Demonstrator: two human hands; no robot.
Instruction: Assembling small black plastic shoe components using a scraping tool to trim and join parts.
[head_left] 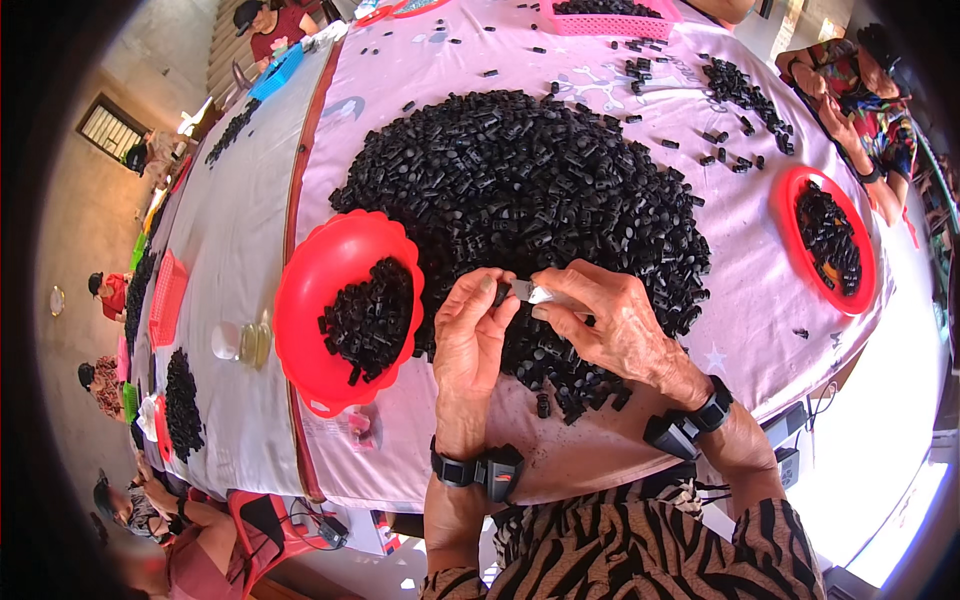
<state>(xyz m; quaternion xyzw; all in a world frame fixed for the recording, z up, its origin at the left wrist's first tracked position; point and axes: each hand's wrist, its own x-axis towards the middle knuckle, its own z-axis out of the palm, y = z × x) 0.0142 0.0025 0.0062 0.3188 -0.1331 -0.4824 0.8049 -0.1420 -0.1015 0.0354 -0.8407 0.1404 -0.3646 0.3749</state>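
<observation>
My left hand pinches a small black plastic piece between thumb and fingertips. My right hand is closed around a small knife blade, its pale metal end touching or nearly touching that piece; the fingers hide the rest of it. Both hands are over the near side of a large heap of black plastic pieces. To the left of my left hand stands a red scalloped bowl, with more black pieces gathered in its right side.
A red oval basin of black pieces is at the right, near a person. A pink basket stands at the far edge. Left of the cloth seam are a glass jar and another heap. Other people sit along the left.
</observation>
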